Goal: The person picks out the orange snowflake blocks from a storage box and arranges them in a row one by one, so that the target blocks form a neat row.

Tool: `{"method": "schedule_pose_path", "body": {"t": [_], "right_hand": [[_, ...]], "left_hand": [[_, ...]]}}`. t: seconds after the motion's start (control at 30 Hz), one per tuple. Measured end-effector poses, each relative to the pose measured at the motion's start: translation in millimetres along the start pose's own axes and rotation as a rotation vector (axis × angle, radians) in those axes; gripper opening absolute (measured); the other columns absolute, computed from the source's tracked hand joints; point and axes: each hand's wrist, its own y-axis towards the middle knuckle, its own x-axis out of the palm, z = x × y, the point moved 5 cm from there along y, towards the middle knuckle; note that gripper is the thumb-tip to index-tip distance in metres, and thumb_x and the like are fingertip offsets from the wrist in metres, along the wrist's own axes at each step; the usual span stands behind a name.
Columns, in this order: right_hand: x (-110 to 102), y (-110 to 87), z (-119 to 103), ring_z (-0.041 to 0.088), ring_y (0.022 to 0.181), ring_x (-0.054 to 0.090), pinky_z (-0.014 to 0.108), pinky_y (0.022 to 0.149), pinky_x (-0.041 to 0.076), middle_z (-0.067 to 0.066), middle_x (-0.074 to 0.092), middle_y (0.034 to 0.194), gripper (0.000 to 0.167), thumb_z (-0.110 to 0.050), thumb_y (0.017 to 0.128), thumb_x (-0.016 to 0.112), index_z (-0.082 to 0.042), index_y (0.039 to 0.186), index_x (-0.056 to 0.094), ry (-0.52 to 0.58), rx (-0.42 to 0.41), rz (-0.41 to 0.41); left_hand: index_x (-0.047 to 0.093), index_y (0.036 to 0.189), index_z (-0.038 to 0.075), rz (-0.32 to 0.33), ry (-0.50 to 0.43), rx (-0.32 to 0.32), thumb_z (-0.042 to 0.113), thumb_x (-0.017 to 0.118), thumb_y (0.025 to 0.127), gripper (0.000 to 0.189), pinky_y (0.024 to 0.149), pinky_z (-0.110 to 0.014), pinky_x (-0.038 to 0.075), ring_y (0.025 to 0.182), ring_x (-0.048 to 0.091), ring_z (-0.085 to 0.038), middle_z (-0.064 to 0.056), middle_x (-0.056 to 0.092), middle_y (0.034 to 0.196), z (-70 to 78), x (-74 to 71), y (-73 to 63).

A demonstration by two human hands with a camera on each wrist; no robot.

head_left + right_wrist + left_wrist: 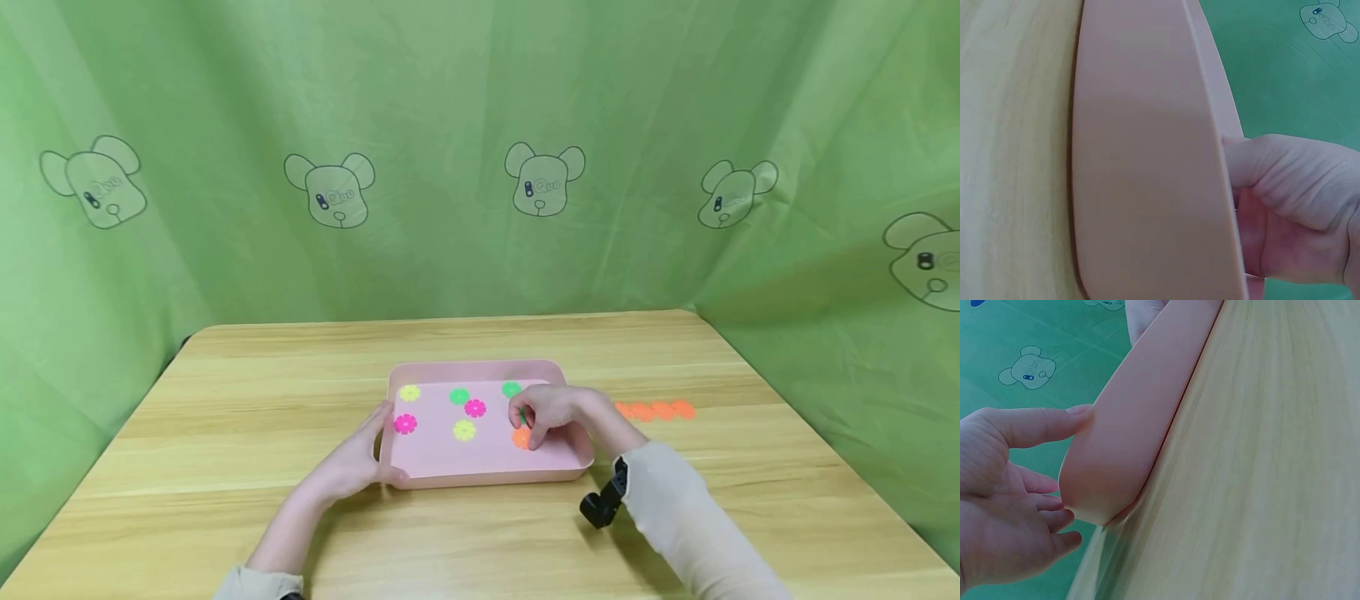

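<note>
A shallow pink tray (495, 480) stands on the table with flower-shaped pieces on its floor. My left hand (351, 464) holds its left end, with the thumb on the near rim and the fingers along the side. Over the right part of the tray, my right hand (551, 408) has curled fingers and pinches an orange flower-shaped piece (521, 438) at its edges. Just behind that piece, a green one shows partly between finger and thumb. Another green piece (512, 389) lies farther back. In the right wrist view, the tray wall (1147, 156) hides the fingertips.
Inside the tray lie yellow pieces (464, 430), pink pieces (406, 424) and a green piece (459, 397). Several orange flower-shaped pieces (663, 410) overlap in a row on the wooden table (240, 417), right of the tray. A green curtain (442, 267) hangs behind and beside the table.
</note>
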Motion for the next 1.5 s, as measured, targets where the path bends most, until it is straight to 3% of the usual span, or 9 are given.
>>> {"method": "schedule_pose_path", "body": {"t": [0.27,0.67,0.9,1.17,1.5], "right_hand": [[-5,-0.3,-1,0.014,0.065,0.043,0.022,0.06,0.035,0.001,0.047,0.072,0.024,0.003,0.07,0.075,-0.006,0.078,0.054,0.0,0.025,0.0],[-8,-5.6,1,0.012,0.061,0.047,0.021,0.054,0.039,0.002,0.051,0.071,0.015,0.01,0.077,0.063,-0.001,0.083,0.056,0.088,-0.047,0.006],[-10,-7.5,4,0.015,0.064,0.055,0.029,0.061,0.052,0.005,0.053,0.074,0.012,0.009,0.08,0.059,-0.001,0.085,0.057,0.176,-0.077,0.01],[-17,-13.0,5,0.019,0.066,0.057,0.039,0.065,0.055,0.007,0.054,0.076,0.01,0.008,0.08,0.059,0.001,0.087,0.057,0.247,-0.127,0.043],[-27,-19.6,13,0.017,0.072,0.055,0.027,0.064,0.05,0.007,0.054,0.078,0.005,0.003,0.083,0.059,0.002,0.088,0.058,0.303,-0.174,0.087]], "left_hand": [[0.015,0.146,-0.005,-0.003,-0.003,-0.004,0.01,0.08,0.063,0.106,0.11,-0.053,0.008,0.139,0.008,-0.035,-0.02,0.011,0.152,1.5,-0.8,-0.3],[0.015,0.145,-0.005,-0.004,-0.009,-0.002,0.01,0.08,0.063,0.106,0.109,-0.054,0.008,0.139,0.009,-0.036,-0.021,0.01,0.152,0.2,0.0,-0.7],[0.015,0.145,-0.005,-0.003,0.001,0.002,0.011,0.08,0.063,0.105,0.11,-0.053,0.008,0.139,0.009,-0.035,-0.021,0.011,0.152,-0.2,0.0,-0.2],[0.016,0.145,-0.005,-0.001,0.008,0.003,0.011,0.079,0.063,0.105,0.11,-0.053,0.009,0.139,0.009,-0.035,-0.021,0.012,0.152,-0.3,0.0,0.1],[0.015,0.145,-0.006,-0.002,-0.005,0.011,0.01,0.079,0.062,0.106,0.11,-0.053,0.008,0.139,0.009,-0.036,-0.022,0.011,0.152,-0.4,0.2,0.3]]}}
